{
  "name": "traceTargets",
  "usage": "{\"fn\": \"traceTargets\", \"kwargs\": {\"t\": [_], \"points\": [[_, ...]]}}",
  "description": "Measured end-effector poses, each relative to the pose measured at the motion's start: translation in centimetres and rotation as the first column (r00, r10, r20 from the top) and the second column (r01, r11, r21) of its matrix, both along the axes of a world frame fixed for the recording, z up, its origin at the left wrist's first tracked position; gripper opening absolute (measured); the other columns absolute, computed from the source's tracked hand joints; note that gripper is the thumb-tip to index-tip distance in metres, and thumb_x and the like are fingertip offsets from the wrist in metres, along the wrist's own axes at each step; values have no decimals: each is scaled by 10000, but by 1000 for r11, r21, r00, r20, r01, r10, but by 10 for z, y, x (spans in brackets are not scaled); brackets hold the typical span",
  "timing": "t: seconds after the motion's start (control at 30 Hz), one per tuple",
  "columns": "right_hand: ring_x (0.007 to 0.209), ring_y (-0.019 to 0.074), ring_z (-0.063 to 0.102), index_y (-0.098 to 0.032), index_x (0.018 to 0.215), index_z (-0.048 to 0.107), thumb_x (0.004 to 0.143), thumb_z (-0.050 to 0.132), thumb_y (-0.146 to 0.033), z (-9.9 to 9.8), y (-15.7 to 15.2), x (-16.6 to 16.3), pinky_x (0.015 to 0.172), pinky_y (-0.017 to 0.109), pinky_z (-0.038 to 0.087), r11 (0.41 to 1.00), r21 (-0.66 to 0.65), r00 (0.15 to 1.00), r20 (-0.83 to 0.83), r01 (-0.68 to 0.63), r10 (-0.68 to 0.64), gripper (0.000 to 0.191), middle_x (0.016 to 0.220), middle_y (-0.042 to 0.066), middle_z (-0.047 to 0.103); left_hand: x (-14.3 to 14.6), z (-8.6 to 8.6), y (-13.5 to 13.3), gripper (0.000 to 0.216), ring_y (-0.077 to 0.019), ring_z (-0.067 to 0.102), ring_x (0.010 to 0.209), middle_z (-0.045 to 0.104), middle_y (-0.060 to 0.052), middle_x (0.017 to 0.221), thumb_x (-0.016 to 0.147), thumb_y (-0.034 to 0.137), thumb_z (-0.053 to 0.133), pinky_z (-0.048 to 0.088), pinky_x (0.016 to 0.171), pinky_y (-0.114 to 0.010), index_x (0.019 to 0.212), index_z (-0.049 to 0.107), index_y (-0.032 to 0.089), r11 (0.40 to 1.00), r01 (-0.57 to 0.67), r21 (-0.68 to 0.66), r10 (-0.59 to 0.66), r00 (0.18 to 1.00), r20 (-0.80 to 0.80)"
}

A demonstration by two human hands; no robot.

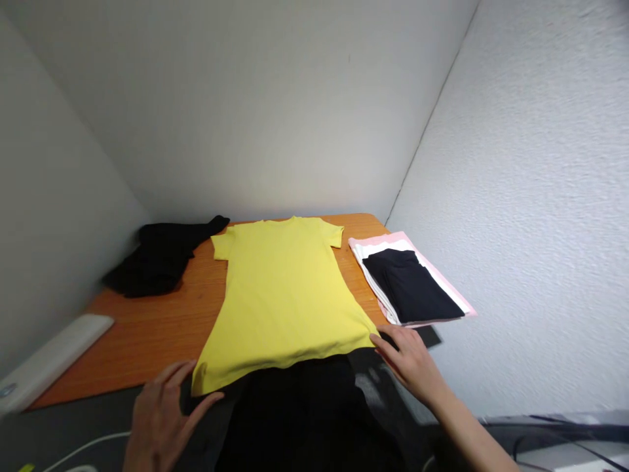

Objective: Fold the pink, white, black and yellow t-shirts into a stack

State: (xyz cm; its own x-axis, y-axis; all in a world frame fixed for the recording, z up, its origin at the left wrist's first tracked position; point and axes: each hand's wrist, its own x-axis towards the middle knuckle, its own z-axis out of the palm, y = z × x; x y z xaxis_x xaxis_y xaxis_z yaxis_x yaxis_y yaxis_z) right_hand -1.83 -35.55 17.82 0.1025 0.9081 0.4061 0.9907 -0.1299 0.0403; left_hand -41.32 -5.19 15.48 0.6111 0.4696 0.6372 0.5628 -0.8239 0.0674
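Note:
A yellow T-shirt (287, 288) lies spread flat on the wooden table, collar towards the back wall and both short sleeves out to the sides. Its bottom hem hangs slightly over the front edge. At the hem's left corner is my left hand (160, 413), thumb and fingers apart around the corner without visibly gripping it. My right hand (407, 357) pinches the hem's right corner between thumb and fingers.
A crumpled black garment (157, 259) lies at the table's (147, 334) back left. Folded clothes are stacked on the right, a black one (413, 288) above white and pink ones. A long white object (56, 357) sits at the left edge. Walls stand close around.

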Motion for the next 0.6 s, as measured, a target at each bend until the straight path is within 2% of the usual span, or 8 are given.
{"fn": "traceTargets", "kwargs": {"t": [0.1,0.17,0.27,0.37,0.47,0.53,0.6], "points": [[1027,254,564,-198,1162,591,955,453,-171,5,3,4,849,415,455,999,4,997,-66,-35,35,250,1107,121,600,-8,-6,-4,443,-295,582,1053,584,-143,1174,897,482,537,473,893,-448,1231,491,195,998,42,35,-38,993,-114],[981,241,576,-190,1129,582,954,460,-195,8,6,5,841,400,457,997,71,990,-134,-38,47,213,1039,105,613,-8,-1,-3,309,-264,589,1034,600,-123,1157,915,289,513,472,877,-409,1212,522,204,998,54,21,-50,986,-161],[920,226,597,-189,1081,567,955,459,-229,13,13,5,827,377,457,981,190,976,-215,28,13,171,955,82,626,-6,12,-2,347,-236,596,995,626,-96,1106,866,129,452,476,864,-376,1187,555,213,996,84,-28,-88,981,-170],[849,203,617,-199,1059,569,960,442,-260,21,18,1,786,340,456,962,232,962,-260,144,-82,173,927,60,639,-1,29,-5,352,-212,606,976,620,-79,1073,839,103,427,494,859,-337,1142,561,219,992,92,-89,-97,993,-61],[772,183,619,-204,1050,576,959,434,-297,31,19,-1,729,310,451,919,283,934,-307,273,-183,193,902,43,641,2,46,-9,316,-205,602,981,588,-80,1073,853,102,406,495,880,-328,1113,548,211,992,30,-119,-23,998,65],[747,178,616,-208,1036,573,957,425,-312,33,17,-2,708,306,445,914,270,919,-335,303,-206,198,879,35,634,1,52,-10,298,-209,599,969,586,-82,1062,856,96,408,490,886,-340,1092,554,203,997,12,-79,-6,997,71],[747,180,615,-218,1017,562,954,416,-312,29,12,-2,703,312,440,939,200,920,-337,279,-202,184,856,25,625,-2,53,-10,300,-210,600,944,602,-79,1044,840,72,410,492,858,-339,1056,575,199,999,47,-24,-48,999,-6]]}}
